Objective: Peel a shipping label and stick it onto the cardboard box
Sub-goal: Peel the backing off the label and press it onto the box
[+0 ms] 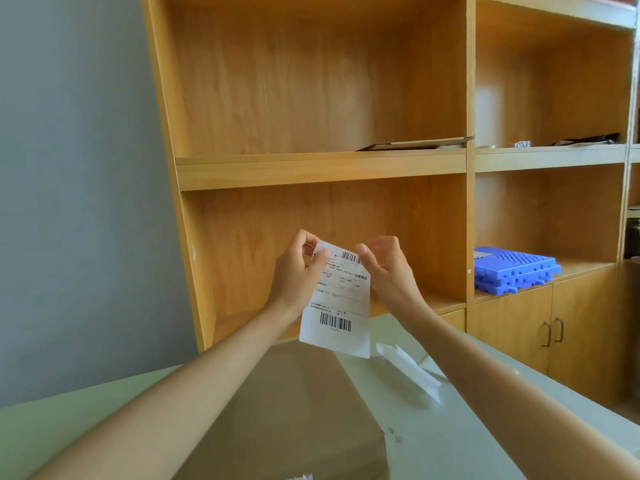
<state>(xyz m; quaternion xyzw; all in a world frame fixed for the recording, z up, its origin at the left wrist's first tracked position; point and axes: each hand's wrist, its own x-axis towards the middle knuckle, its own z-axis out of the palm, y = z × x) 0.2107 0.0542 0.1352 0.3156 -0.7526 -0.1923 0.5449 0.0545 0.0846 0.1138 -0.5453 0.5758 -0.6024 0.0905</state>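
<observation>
A white shipping label [341, 303] with two barcodes hangs upright in the air above the table. My left hand [298, 271] pinches its top left corner. My right hand [388, 268] touches its top right corner with thumb and fingertips; whether it grips the corner I cannot tell. Below the label a brown cardboard box [291, 410] lies flat on the pale green table [450, 438], between my forearms. No label is on the visible top of the box.
Loose white strips of paper [408, 368] lie on the table right of the box. Behind the table stands a wooden shelf unit [322, 168]. Blue plastic trays [516, 270] are stacked on a lower right shelf, above cupboard doors [550, 330]. A grey wall [76, 202] is at left.
</observation>
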